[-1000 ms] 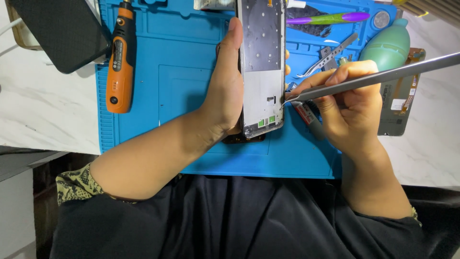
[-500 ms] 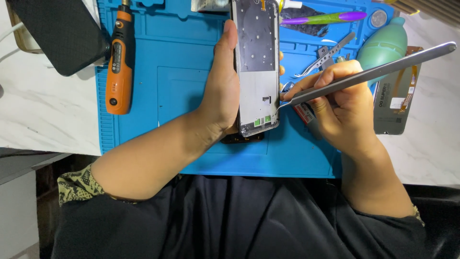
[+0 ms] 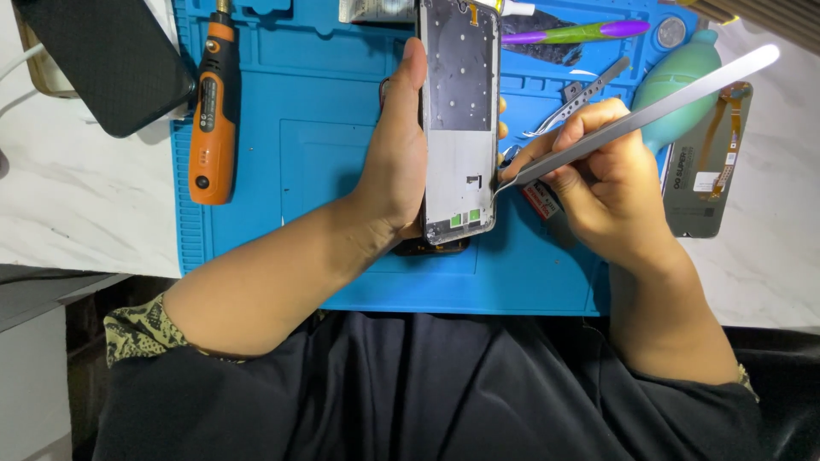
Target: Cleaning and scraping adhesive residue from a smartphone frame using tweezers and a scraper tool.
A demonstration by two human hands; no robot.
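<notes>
My left hand [image 3: 397, 162] grips an opened phone frame [image 3: 459, 119] by its left edge and holds it upright over the blue work mat [image 3: 325, 111]. Inside the frame are a dark upper panel and a silver lower part with small green pieces near the bottom. My right hand [image 3: 611, 175] pinches long metal tweezers [image 3: 636, 115]. Their tips touch the right edge of the frame at about mid-height. A second dark object lies under the frame, mostly hidden.
An orange and black electric screwdriver [image 3: 212, 107] lies at the mat's left. A black phone [image 3: 107, 60] rests on the marble top beyond it. A teal air blower [image 3: 683, 81], a purple-green pry tool [image 3: 576, 32], spare tweezers [image 3: 576, 98] and a grey display panel [image 3: 709, 175] lie at right.
The tweezers' tips have slid up along the frame's right edge, away from its lower corner. The phone frame stays in my left hand, almost still.
</notes>
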